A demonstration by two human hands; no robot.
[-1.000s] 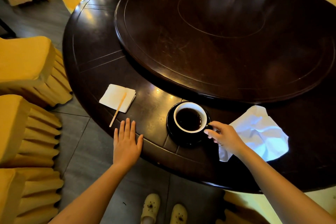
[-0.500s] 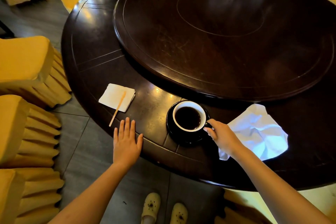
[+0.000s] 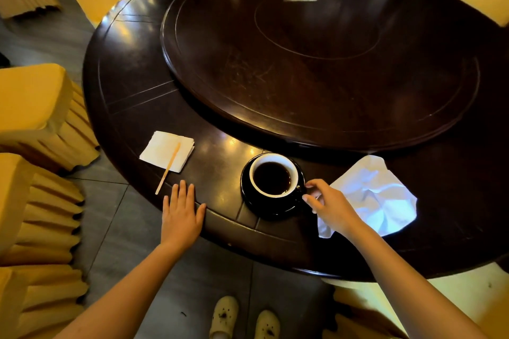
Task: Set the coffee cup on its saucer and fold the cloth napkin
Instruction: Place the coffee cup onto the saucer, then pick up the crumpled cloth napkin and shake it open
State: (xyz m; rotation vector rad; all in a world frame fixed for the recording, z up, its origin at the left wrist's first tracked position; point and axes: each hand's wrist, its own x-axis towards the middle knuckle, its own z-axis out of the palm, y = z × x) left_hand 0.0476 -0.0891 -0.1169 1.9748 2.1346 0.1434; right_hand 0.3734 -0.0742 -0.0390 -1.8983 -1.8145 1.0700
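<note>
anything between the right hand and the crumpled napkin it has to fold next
Nothing visible. The right hand is at the coffee cup handle, and the cloth napkin lies crumpled on the table directly beside and partly under that wrist. The cup already sits on its saucer.

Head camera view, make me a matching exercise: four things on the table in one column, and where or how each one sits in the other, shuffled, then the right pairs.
Things:
1. coffee cup
2. cloth napkin
3. wooden stirrer
4. left hand

States:
A. lies crumpled, right of the saucer
B. rests flat on the table edge
C. lies across the folded paper napkin
D. sits on the saucer, full of coffee

Pairs: 1-D, 2-A, 3-C, 4-B
</note>
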